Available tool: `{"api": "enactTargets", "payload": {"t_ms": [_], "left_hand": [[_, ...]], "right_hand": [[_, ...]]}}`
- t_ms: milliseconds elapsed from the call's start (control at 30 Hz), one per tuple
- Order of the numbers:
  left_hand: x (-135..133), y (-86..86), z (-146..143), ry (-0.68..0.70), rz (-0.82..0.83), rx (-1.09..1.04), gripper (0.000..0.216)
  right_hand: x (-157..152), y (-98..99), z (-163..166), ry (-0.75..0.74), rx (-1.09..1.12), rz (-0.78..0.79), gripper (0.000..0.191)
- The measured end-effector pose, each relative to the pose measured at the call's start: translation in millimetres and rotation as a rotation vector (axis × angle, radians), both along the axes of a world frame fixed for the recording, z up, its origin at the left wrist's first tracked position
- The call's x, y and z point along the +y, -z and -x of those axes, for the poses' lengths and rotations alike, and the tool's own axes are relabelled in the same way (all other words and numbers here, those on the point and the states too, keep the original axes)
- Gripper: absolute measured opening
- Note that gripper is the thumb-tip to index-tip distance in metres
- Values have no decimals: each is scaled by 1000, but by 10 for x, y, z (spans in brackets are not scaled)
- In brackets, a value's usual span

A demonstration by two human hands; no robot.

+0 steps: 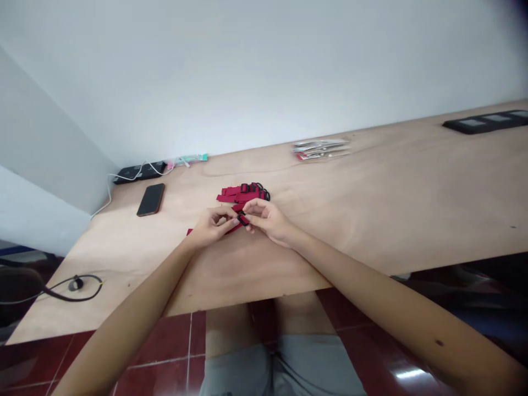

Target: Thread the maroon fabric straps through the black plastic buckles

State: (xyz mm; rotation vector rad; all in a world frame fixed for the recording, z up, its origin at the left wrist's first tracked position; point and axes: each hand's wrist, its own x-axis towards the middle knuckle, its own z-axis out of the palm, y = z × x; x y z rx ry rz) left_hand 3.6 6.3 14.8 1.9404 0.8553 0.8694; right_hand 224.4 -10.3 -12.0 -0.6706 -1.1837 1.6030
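Note:
Between my hands, a little above the wooden table, is a black plastic strap buckle (243, 219) with red webbing strap (235, 227) running through it. My left hand (213, 224) pinches the buckle's left side, fingers closed. On the other side my right hand (266, 220) grips buckle and strap between thumb and fingers. One red strap end pokes out left of my left wrist. Just beyond my hands lies a pile of red straps (239, 194) with black buckles and rings. My fingers partly hide how the webbing threads through.
On the wooden table (371, 203) lie a phone (150, 199), black boxes (139, 172) with a white cable, and a pink and green packet (187, 160). Plastic packets (319, 149) rest by the wall. A black tray (487, 121) sits far right, a black cable (74, 291) front left.

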Motion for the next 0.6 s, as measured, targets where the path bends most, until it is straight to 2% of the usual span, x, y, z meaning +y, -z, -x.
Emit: {"api": "enactTargets", "payload": {"t_ms": [100, 233, 500, 600], "left_hand": [[8, 17, -13, -48, 36, -73, 32], [19, 31, -39, -91, 98, -234, 39], [-24, 3, -46, -136, -23, -140, 26], [-50, 17, -53, -137, -161, -53, 31]], "right_hand": [[14, 18, 14, 49, -17, -26, 37], [16, 4, 17, 88, -24, -32, 39], [13, 62, -6, 76, -208, -109, 38], [22, 97, -6, 63, -222, -100, 40]]}}
